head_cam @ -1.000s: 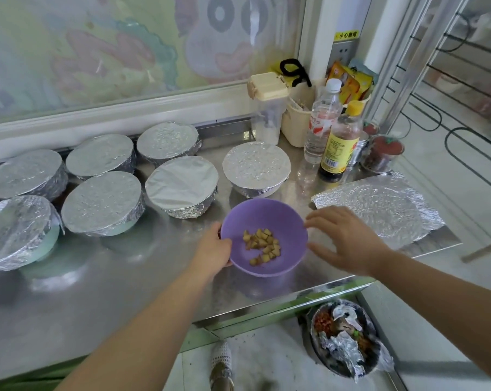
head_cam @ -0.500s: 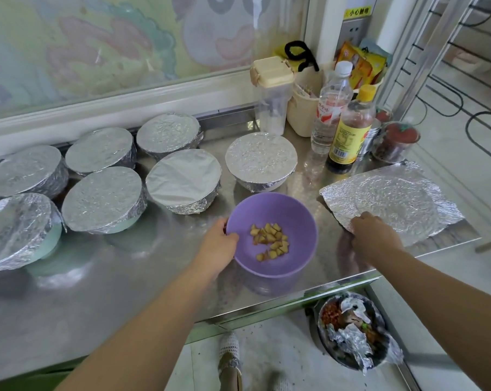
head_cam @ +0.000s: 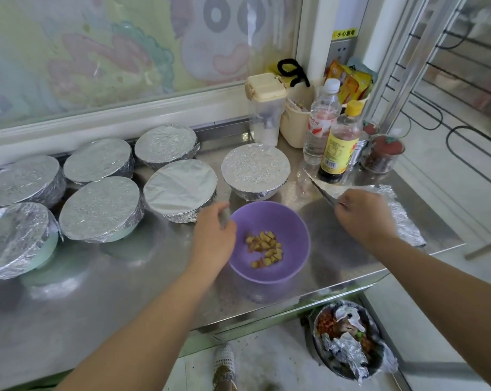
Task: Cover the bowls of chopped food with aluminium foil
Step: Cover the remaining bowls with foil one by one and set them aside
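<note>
State of the task. 7 foil-covered bowls (head_cam: 255,167) stand on the steel counter (head_cam: 125,292), 6 grouped at the left and 1 just behind the purple bowl (head_cam: 292,224). The purple bowl is the only open one in view. It sits near the counter's front edge with a small heap of chopped food (head_cam: 265,249) in its bottom. By this count the work is nearly complete: 1 bowl remains, and its foil must still be carried over, laid on and folded down round the rim.

Hands. Your right hand (head_cam: 362,218) pinches the left edge of the loose foil sheet (head_cam: 402,215) with curled fingers. That edge is raised off the counter, while the rest of the sheet lies flat to the right of the bowl, apart from it. Your left hand (head_cam: 213,235) is at the bowl's left rim.

Limits of the view. The left thumb is blurred and the fingers are hidden behind the hand, so you cannot tell whether they grip the rim or only touch it. The contents of the 7 covered bowls are hidden. The leftmost covered bowls are cut by the frame edge, so more may stand out of view.
</note>
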`<state>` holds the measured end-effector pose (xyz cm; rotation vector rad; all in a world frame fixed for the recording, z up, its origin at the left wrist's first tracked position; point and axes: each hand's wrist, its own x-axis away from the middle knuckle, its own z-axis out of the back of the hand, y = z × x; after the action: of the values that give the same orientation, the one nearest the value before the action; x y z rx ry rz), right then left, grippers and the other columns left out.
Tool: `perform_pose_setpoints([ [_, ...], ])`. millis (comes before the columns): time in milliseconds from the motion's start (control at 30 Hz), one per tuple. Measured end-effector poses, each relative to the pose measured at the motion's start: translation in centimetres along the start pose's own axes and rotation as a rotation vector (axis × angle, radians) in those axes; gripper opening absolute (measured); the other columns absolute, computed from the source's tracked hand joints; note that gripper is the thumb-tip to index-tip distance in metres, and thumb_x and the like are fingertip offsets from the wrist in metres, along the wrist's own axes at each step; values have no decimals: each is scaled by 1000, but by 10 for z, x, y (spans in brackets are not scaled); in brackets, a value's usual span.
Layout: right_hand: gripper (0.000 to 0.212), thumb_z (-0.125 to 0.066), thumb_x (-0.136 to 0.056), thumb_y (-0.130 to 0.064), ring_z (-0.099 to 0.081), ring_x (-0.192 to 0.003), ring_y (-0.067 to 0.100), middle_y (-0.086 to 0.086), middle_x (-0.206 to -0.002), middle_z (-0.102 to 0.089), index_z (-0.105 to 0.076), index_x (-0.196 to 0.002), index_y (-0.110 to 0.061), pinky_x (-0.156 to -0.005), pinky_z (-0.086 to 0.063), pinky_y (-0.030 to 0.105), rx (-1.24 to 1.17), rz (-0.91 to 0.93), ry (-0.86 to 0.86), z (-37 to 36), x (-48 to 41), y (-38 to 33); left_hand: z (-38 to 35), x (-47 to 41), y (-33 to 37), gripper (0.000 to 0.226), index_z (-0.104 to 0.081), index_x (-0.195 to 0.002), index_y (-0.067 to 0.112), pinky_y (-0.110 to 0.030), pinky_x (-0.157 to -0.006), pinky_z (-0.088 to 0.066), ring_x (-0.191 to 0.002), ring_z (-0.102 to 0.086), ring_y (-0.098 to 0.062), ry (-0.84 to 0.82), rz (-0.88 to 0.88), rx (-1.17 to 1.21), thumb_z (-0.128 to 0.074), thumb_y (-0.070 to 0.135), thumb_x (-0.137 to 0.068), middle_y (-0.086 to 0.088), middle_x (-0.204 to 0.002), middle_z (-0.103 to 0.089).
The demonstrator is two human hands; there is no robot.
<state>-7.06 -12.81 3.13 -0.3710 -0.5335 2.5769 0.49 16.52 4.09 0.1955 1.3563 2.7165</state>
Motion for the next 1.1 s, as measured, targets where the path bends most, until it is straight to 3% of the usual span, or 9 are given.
perform_pose_setpoints([
  [100, 12, -69, -88, -20, -68, -80, 26, 5, -92, -75, -76, -95, -15, -74, -59, 44, -169, 84, 48, 33, 8, -45, 11, 7, 37, 34, -59, -131, 24, -18, -94, -45, -108, -60, -3, -109, -74, 184, -57, 17, -97, 8, -130, -61],
  [167, 12, -71, -88, -20, -69, -80, 22, 0, -91, -76, -77, -96, -15, -75, -59, 42, -246, 181, 14, 48, 22, -77, 16, 14, 59, 33, -58, -129, 26, -26, -93, -51, -112, -62, -8, -294, 40, 453, -62, 34, -97, 5, -130, -62],
  [300, 26, -59, -76, -25, -68, -84, 29, 5, -91, -75, -77, -91, -13, -75, -56, 46, -286, 432, -167, 47, 59, -127, 27, 21, 77, 74, -61, -127, 20, -41, -77, -58, -99, -69, -21, -570, 326, 830, -72, 68, -71, -2, -112, -71],
  [367, 23, -60, -73, -23, -67, -78, 28, 3, -85, -74, -76, -86, -13, -73, -55, 46, -276, 588, -231, 34, 75, -141, 28, 22, 70, 67, -60, -125, 11, -46, -76, -60, -84, -69, -25, -512, 375, 849, -75, 55, -77, -12, -98, -72],
  [433, 22, -62, -82, -35, -67, -85, 18, -5, -92, -75, -76, -86, -19, -86, -51, 42, -273, 704, -313, 24, 87, -148, 28, 19, 55, 47, -63, -113, 7, -52, -81, -56, -79, -65, -30, -321, 430, 726, -78, 38, -81, -19, -94, -67],
  [567, 61, -41, -89, -76, -43, -127, -1, -11, -143, -57, -70, -122, -34, -113, -26, 31, -323, 562, -477, 18, 88, -134, 35, 21, 22, 25, -69, -99, 13, -45, -83, -57, -82, -71, -30, -166, 430, 504, -66, 36, -88, -12, -93, -73],
  [700, 76, -18, -92, -80, -18, -151, 15, -7, -164, -28, -45, -149, -39, -126, -7, 46, -100, 375, -429, -5, 74, -101, 35, 19, 0, 29, -50, -73, 25, -29, -65, -38, -67, -49, -14, -125, 389, 404, -55, 27, -101, 0, -79, -53],
  [800, 68, -19, -99, -70, 5, -156, 19, -4, -171, -5, -25, -159, -38, -125, 5, 46, 49, 305, -435, -27, 69, -83, 30, 13, -9, 23, -53, -77, 23, -32, -72, -40, -78, -53, -19, -95, 397, 433, -54, 29, -100, -7, -87, -54],
  [1100, 61, -43, -106, -45, -6, -155, 21, -4, -170, -8, -22, -161, -28, -123, -19, 47, -154, 128, -456, -50, 52, -77, 25, 0, -23, 20, -64, -83, 12, -34, -74, -49, -89, -70, -34, -80, 527, 386, -57, 25, -97, -21, -101, -73],
])
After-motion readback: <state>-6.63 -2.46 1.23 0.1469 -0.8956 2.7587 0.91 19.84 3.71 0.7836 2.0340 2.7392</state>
